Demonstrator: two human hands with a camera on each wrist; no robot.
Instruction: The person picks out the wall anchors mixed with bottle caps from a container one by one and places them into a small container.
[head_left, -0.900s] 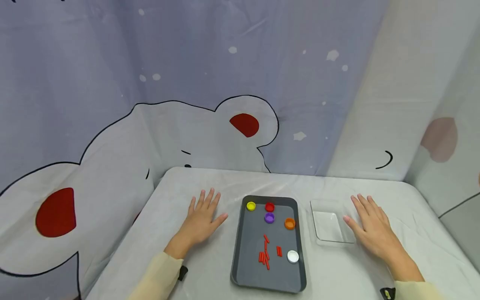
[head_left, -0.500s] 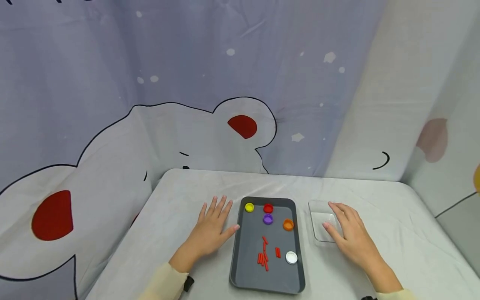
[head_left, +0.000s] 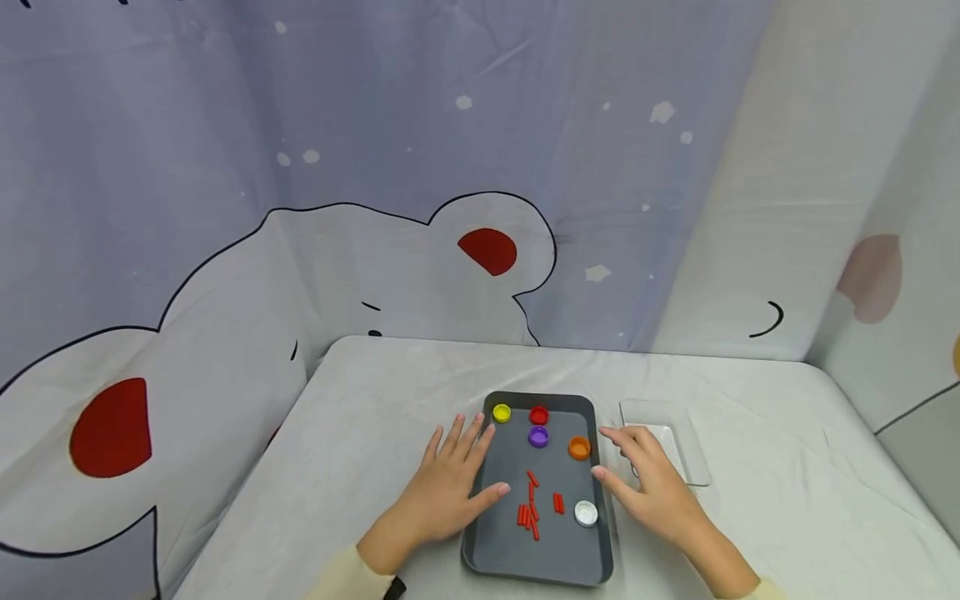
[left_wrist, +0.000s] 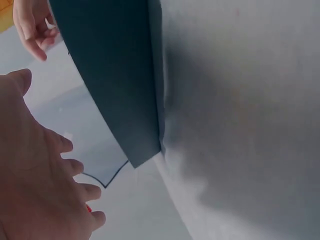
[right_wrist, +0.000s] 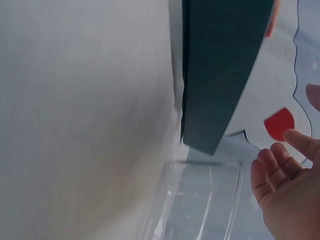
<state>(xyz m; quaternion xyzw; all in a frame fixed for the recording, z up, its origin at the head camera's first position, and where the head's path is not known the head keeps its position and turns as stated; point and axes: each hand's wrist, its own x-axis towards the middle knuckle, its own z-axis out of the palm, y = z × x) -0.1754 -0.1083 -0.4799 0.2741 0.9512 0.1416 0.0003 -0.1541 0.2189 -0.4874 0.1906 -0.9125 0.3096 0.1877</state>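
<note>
A dark grey tray (head_left: 510, 562) lies on the white cloth between the two hands. My left hand (head_left: 442, 496) has its fingers spread over the tray's left edge, holding nothing. From the right, my right hand (head_left: 656, 493) reaches across the clear box with its fingertips near the tray's right edge, also holding nothing. Round caps stand in the tray: yellow (head_left: 502, 413), red (head_left: 539, 415), purple (head_left: 538, 437), orange (head_left: 579, 448) and white (head_left: 587, 513). Several short red sticks (head_left: 522, 515) lie loosely in the middle, with a red pair (head_left: 558, 503) beside them.
A clear plastic box (head_left: 699, 458) sits right of the tray, partly hidden by the right hand; the right wrist view shows its wall (right_wrist: 210, 200) close by the tray. A printed curtain (head_left: 375, 108) hangs behind the cloth-covered table (head_left: 397, 367).
Both hands have moved inward: the left to the right, onto the tray's left edge, and the right leftward past the clear box to the tray's right edge. The tray and its contents stay put.
</note>
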